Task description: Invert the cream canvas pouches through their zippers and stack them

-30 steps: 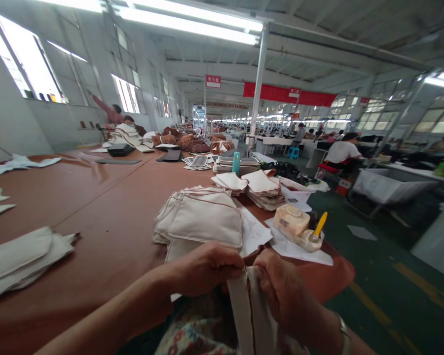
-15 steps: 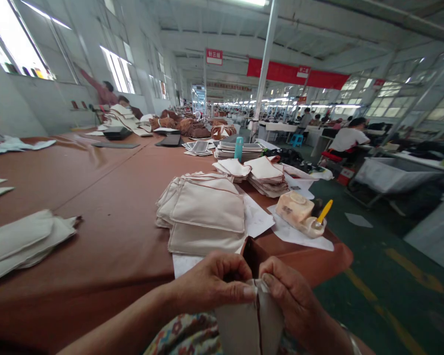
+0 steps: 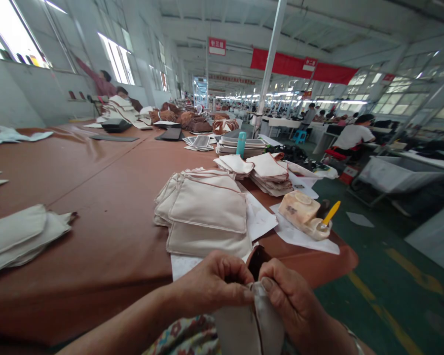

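Note:
A cream fabric piece (image 3: 237,328) with a dark seam down its middle hangs over the lap, below the table's front edge. My left hand (image 3: 216,283) pinches its top edge left of the seam, thumb against curled fingers. Just right of the seam, my right hand (image 3: 290,291) grips the same edge between thumb and fingers. A brown flap (image 3: 257,259) shows behind the fingertips. Beyond the hands, a stack of cream stitched pieces (image 3: 209,204) lies on white paper.
The brown-covered table (image 3: 107,197) bears more cream pieces (image 3: 20,239) at left. At right are a glue container (image 3: 299,207), a yellow-handled brush (image 3: 332,213) and a teal bottle (image 3: 241,144). Other people sit and stand farther back.
The view has shifted slightly. The fabric's top edge has turned a little between my fingers, and more of the brown flap shows behind it. Both hands keep their grip.

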### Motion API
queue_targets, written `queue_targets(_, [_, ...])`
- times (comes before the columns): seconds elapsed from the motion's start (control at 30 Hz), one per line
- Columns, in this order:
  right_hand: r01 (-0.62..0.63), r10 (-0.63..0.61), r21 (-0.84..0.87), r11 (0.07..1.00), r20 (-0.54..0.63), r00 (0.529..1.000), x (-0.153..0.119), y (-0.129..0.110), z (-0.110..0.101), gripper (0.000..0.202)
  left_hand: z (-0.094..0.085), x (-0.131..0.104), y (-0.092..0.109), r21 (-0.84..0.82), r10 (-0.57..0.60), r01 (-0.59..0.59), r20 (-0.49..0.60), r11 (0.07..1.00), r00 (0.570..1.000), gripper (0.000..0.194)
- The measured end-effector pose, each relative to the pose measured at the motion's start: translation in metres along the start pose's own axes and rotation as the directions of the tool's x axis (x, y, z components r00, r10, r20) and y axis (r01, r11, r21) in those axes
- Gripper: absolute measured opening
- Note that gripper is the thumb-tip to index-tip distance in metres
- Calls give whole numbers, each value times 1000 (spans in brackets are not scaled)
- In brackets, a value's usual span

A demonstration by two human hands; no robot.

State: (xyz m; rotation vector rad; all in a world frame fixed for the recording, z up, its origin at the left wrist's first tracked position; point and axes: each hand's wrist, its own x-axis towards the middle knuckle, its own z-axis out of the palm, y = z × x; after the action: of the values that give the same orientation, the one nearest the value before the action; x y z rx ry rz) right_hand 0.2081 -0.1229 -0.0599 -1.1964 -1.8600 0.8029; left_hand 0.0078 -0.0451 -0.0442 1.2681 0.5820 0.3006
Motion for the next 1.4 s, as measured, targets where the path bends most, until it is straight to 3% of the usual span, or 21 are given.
queue_targets(0.2, [-123,117,153,981,48,992,3,10,-1,30,-3,4,0,-76,-36,37,10,996,999,42])
queue_targets(0.37, [-221,195,279,935,120,974,10,6,-5,52,-4,7,1,-21,-92,92,-8,996,996,40])
queue_targets(0.6, [-265,236,125,956,211,949,22,-7,-10,29,0,4,5,141,-46,54,-57,989,997,24])
queue_targets(0.73, [-295,257,109,949,273,927,22,-3,-12,20,2,4,-1,80,-48,54,-80,995,996,23])
queue_targets(0.83, [-304,252,155,940,286,924,20,2,-12,19,1,5,-6,19,-75,77,-75,997,994,27])
queue_targets(0.93, [-328,236,312,892,297,925,17,6,-10,23,-1,5,-7,-9,-93,93,-47,996,995,34])
queue_targets(1.03, [-313,235,378,871,238,942,13,9,-4,22,0,4,-4,88,-73,78,-67,993,995,38])
queue_targets(1.23, [-273,268,110,956,60,962,8,6,7,10,6,4,0,351,-60,102,-129,931,990,31])
queue_targets(1.4, [-104,104,-2,995,-41,994,7,3,10,13,8,3,-1,424,-64,109,-120,899,991,20])
